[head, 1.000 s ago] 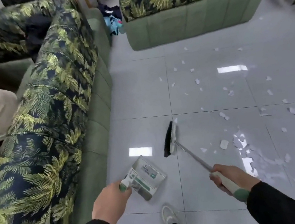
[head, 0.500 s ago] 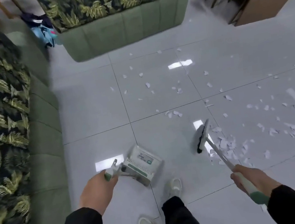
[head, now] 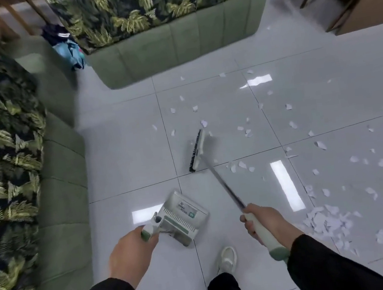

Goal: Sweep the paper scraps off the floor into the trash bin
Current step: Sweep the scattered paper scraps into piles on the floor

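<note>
White tiled floor, glossy, ceiling-light reflections noted at centre and lower centre of the frame.

Left hand, lower centre-left: fingers curled round the green-and-white handle of a dustpan. Pan seen from behind and above, at lower centre, mouth turned toward the upper left; whether it touches the floor cannot be told.

Right hand, lower centre-right: fingers wrapped round the pale grip of a broom. Thin metal shaft runs from the hand up and left to the broom head at centre frame; dark bristles face left, white back faces right. Head lies just above a tile seam.

Paper scraps: densest heap recorded at lower right, right of the right hand. Loose pieces are scattered across the right half of the floor and above the broom head toward upper centre; a few lie just beside the head on its right side. No scraps are seen inside the dustpan from this angle.

Both arms in black sleeves; black trouser leg and a white shoe at bottom centre, between the hands.

Leaf-print sofa with green base fills the left edge. Second sofa, same print, spans upper centre. Blue and dark cloth bundle wedged between the two at upper left. Wooden furniture at upper right.
</note>
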The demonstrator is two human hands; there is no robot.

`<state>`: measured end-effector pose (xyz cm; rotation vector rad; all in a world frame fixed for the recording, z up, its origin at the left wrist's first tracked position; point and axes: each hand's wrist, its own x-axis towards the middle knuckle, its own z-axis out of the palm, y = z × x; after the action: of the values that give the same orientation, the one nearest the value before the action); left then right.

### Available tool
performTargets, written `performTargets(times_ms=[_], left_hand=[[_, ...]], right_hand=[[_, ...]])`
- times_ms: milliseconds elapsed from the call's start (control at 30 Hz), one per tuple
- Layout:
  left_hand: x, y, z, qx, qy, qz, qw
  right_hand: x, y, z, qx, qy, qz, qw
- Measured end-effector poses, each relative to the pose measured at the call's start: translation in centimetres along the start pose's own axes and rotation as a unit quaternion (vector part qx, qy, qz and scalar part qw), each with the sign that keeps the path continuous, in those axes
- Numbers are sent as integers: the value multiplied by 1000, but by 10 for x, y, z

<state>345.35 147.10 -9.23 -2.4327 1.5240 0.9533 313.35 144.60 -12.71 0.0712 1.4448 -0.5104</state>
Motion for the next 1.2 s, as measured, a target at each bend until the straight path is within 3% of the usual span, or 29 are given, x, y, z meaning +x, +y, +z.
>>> performTargets(times_ms=[233, 300, 500, 733, 933, 1133, 1200], left_hand=[[26, 43, -12, 29, 11, 13, 999], [37, 76, -11, 33, -1, 31, 999], [57, 145, -14, 52, 2, 70, 996], [77, 169, -29, -7, 26, 77, 997], [106, 145, -74, -44, 28, 74, 996], [167, 95, -138, -64, 29, 37, 997], [217, 58, -181, -69, 33, 14, 997]], right_hand=[[32, -46, -50, 29, 30, 20, 999], [19, -50, -101, 83, 59, 24, 995], [-41, -51, -187, 97, 133, 12, 986], [-83, -76, -195, 121, 151, -32, 980], [-77, -109, -87, 90, 109, -67, 988], [-37, -159, 87, 25, 43, -52, 997], [2, -187, 184, -12, 17, -43, 999]])
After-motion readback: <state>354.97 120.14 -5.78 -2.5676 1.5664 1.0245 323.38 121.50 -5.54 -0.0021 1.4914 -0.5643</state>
